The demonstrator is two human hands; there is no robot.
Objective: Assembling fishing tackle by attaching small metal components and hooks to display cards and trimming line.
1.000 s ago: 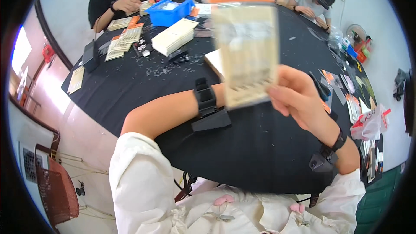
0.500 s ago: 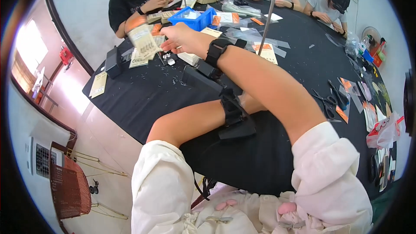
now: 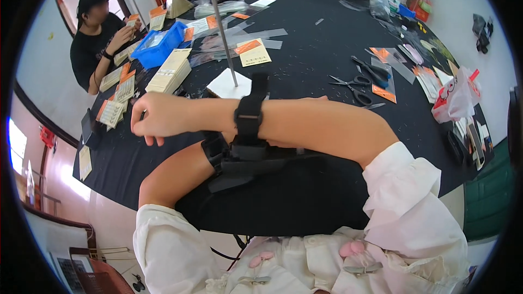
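Observation:
My right hand [image 3: 158, 117] reaches across to the left side of the table, over my left arm. Its fingers curl loosely downward with a gap at the thumb, and nothing shows in them. Just beyond it lie beige cards with orange tops [image 3: 110, 113], overlapping in a loose pile. A thick stack of beige cards [image 3: 169, 72] sits beyond the wrist. My left hand [image 3: 320, 98] is mostly hidden behind my right forearm; only a sliver shows, so its fingers cannot be read. Black straps with black devices [image 3: 249, 117] are on both wrists.
A metal rod on a white base [image 3: 231, 83] stands beyond my forearm. A blue bin [image 3: 158, 46] is at the far left, near a person in black. Scissors [image 3: 354, 83] and a plastic bag [image 3: 456, 95] lie to the right. Two other people sit across the table.
My right hand has let go of the card pack, which now lies with the others, and drawn back nearer. The view has turned to the right.

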